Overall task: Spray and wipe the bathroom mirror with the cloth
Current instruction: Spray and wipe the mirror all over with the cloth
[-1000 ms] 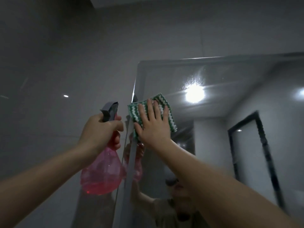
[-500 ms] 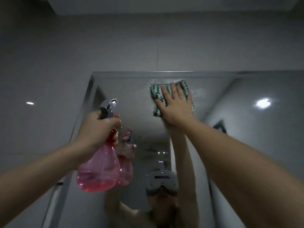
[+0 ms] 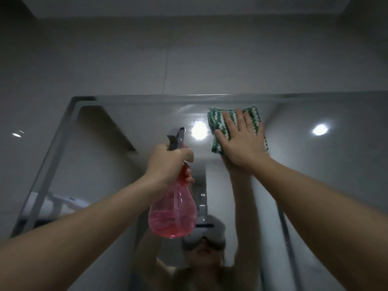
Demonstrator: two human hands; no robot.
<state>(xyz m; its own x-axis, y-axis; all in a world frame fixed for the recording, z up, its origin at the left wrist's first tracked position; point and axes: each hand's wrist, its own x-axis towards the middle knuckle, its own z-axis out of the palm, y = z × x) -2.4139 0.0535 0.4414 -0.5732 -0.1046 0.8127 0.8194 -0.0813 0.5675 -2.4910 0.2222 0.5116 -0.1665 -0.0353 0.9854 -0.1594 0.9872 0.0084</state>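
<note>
A wall mirror [image 3: 109, 156] fills the lower part of the head view, its top edge running across at mid height. My right hand [image 3: 243, 141] lies flat with straight fingers on a folded green-and-white striped cloth [image 3: 216, 127], pressing it against the glass just under the mirror's top edge. My left hand [image 3: 168, 164] grips the neck of a pink spray bottle [image 3: 173, 215] with a grey trigger head, held upright in front of the mirror, left of and below the cloth. Pink liquid fills the bottle's lower part.
Grey tiled wall [image 3: 189, 59] surrounds the mirror above and to the left. The mirror's metal frame [image 3: 52, 156] slants down the left side. In the glass I see reflections of ceiling lights [image 3: 198, 131], my raised arms and a headset.
My right hand has slid the cloth rightward along the mirror's top, from the top-left corner toward the middle. The view has shifted right with it. My left hand keeps holding the bottle.
</note>
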